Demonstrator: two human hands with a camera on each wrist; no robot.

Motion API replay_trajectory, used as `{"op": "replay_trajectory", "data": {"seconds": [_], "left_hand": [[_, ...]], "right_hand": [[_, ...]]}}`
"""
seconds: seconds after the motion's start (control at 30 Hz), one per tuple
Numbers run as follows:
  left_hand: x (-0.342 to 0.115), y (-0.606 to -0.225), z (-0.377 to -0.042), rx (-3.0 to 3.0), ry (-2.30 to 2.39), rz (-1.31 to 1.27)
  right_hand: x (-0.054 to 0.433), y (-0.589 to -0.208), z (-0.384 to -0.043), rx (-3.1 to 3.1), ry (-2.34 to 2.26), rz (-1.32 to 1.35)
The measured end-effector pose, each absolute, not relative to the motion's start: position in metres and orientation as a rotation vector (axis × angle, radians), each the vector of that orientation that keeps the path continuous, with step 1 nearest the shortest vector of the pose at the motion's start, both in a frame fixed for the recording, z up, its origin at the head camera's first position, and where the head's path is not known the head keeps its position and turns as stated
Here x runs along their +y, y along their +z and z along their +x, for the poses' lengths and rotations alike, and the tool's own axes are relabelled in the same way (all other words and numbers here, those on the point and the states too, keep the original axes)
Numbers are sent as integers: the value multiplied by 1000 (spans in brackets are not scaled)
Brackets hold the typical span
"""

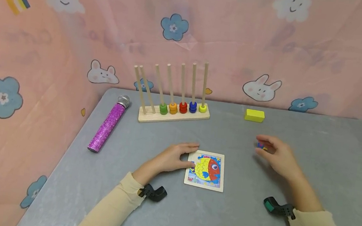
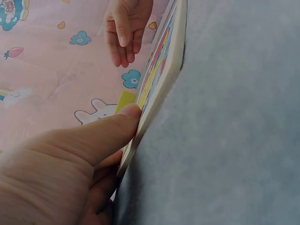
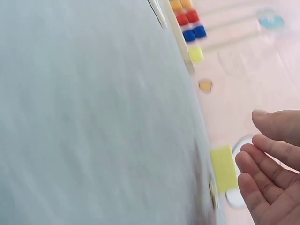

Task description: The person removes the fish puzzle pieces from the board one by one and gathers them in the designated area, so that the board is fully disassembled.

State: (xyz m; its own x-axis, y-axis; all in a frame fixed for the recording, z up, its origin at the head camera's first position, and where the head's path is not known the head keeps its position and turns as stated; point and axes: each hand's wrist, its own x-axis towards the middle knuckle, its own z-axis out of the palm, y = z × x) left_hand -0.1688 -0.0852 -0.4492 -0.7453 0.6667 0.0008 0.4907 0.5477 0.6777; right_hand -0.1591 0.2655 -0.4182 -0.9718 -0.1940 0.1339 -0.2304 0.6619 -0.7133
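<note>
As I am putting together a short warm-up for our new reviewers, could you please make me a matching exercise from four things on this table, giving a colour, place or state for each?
Column one
1. Fish puzzle
2. Block
3. Microphone
4. Peg stand

Column two
A. Purple, with a silver head
B. Carries coloured rings
C. Touched by the left hand
D. Plain yellow, lying beyond the right hand

Right pairs: 1-C, 2-D, 3-A, 4-B.
</note>
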Motion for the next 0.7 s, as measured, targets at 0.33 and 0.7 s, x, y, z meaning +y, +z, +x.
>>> {"op": "replay_trajectory", "data": {"seconds": [0.33,0.7], "left_hand": [[-85,-449,-171,2550,962,972],[-85,-450,-171,2532,979,972]], "right_hand": [[214,-414,-153,-2867,1337,550],[169,-420,-149,-2868,1520,697]]}}
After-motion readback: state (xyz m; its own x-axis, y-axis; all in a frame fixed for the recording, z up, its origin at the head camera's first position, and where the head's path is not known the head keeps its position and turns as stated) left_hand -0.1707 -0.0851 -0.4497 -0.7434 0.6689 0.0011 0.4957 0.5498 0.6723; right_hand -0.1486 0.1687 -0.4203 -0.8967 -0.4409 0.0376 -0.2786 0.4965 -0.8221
